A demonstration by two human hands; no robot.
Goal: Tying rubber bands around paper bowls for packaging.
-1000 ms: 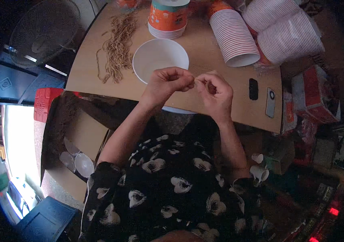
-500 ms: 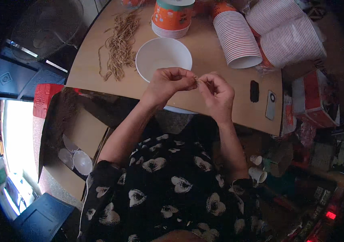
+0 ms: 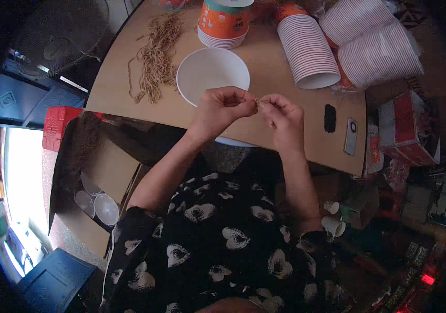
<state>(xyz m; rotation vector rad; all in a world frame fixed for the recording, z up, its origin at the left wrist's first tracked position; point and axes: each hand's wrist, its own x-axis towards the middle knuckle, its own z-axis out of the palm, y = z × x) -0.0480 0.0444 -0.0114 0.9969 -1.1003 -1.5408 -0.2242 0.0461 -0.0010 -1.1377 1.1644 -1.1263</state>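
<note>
Above the near edge of the table, my left hand [image 3: 216, 112] and my right hand [image 3: 287, 119] meet fingertip to fingertip. Both are closed in a pinch. Between them shows a tiny bit of a tan strand [image 3: 257, 100], mostly hidden by the fingers. Just behind my left hand stands a white paper tub [image 3: 210, 75], and I see nothing inside it. To its left lies a loose heap of tan, string-like strands [image 3: 156, 62]. A stack of orange paper tubs [image 3: 225, 26] stands upright beyond the white one.
At the back right a stack of tubs [image 3: 309, 49] lies on its side, beside plastic-wrapped stacks [image 3: 377, 55]. A black flat object [image 3: 330, 118] and a pale phone-like slab [image 3: 351, 136] lie near the table's right edge. Below left sits an open cardboard box [image 3: 110, 169]; a fan [image 3: 58, 41] stands far left.
My right hand's fingers have turned and drawn together beside the left fingertips, with less of the tan strand showing. My left hand has hardly moved.
</note>
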